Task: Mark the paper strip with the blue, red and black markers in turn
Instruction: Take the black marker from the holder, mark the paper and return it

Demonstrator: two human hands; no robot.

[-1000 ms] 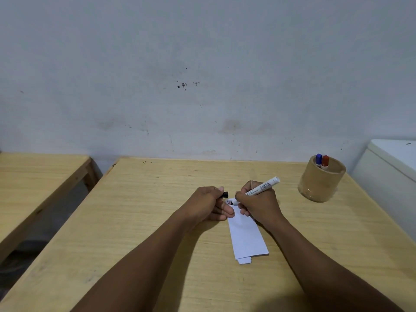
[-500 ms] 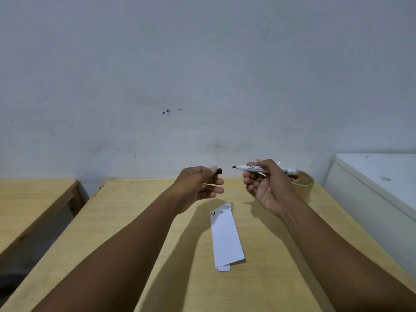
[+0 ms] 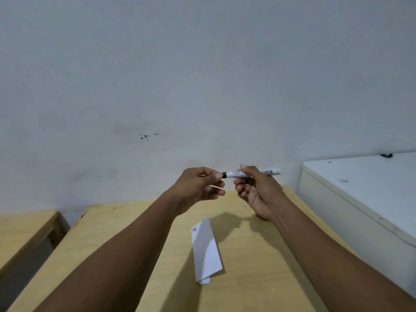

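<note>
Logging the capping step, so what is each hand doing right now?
Left hand: closed on the black cap, at the marker's tip end.
Right hand: closed on the black marker, held level above the table.

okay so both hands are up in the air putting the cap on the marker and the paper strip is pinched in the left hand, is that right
Not quite. The paper strip is not in the left hand; the head view shows it lying flat on the table, below both hands. The rest holds: the left hand brings the black cap to the marker held in the right hand.
</note>
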